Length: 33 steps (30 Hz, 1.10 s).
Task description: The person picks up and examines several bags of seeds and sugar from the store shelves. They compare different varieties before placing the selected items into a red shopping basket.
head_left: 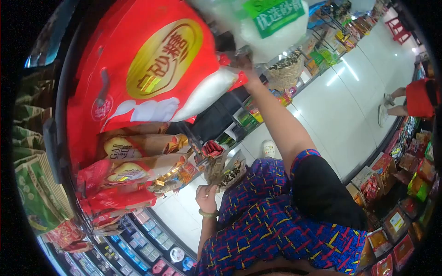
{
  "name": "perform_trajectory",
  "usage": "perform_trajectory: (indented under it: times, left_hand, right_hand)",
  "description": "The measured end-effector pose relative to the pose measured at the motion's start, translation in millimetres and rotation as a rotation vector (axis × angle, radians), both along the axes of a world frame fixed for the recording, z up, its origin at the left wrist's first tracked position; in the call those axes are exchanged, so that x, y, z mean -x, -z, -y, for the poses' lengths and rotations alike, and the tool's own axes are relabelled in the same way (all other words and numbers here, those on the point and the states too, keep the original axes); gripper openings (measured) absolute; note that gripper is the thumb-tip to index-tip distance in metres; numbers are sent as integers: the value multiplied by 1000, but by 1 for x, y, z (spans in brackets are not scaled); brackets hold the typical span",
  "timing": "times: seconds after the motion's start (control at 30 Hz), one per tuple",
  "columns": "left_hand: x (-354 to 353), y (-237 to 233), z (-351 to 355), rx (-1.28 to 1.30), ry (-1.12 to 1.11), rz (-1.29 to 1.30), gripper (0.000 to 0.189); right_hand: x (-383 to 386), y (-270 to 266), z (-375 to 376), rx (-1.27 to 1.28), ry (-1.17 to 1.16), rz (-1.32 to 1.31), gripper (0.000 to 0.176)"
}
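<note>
R hand (241, 64) raised high, arm stretched up fr. shoulder. Fingers look pinched shut on lower corner of big red bag (142, 69), but hand blurred & partly behind bag edge, so grip only roughly readable. Red bag fills upper left, tilted, gold oval w/ red lettering, clear window showing white grains; top cut off by frame. Just above hand, white bag (271, 23) w/ green label, also cut off at top. Can't tell whether touching hand, or what holds it.

L hand (206, 193) low centre, closed in fist round bottom of speckled snack packets (226, 169). Packets stick up, tilted right; count unclear, 2 maybe. Green bangle (208, 213) on wrist.

Under red bag, tan packs (138, 147) & smaller red packs (115, 198) stacked close, lower ones smeared by lens. Green packs (32, 193) far left, half lost in dark rim. White shoe (268, 148) on pale floor (350, 92), leg hidden by patterned garment (258, 216). Other person (416, 99) far right, red shorts, only hips & legs in view, well apart fr. both hands. Shelf goods (405, 184) along right edge too small to read.
</note>
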State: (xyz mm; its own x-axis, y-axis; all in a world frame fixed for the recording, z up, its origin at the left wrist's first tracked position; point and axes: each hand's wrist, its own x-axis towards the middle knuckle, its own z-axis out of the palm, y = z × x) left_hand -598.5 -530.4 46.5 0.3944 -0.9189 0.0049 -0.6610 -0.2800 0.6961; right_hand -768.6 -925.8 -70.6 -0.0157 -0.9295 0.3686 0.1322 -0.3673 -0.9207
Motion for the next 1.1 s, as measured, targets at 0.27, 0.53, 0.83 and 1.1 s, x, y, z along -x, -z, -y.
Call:
perform_trajectory:
  times: [0.27,0.53,0.83,1.1]
  left_hand:
    - [-17,12,-28,8,-201,-126,9]
    - [-34,11,-34,22,-218,-101,12]
    - [-73,31,-63,48,-185,-168,9]
    - [-120,24,-133,63,-307,-165,8]
  right_hand:
    - [17,-55,-68,-467,-43,133,27]
    - [59,-79,-162,-419,70,100,25]
    - [59,-92,-263,-469,42,-2,24]
    - [-56,-102,-310,-468,-231,-223,19]
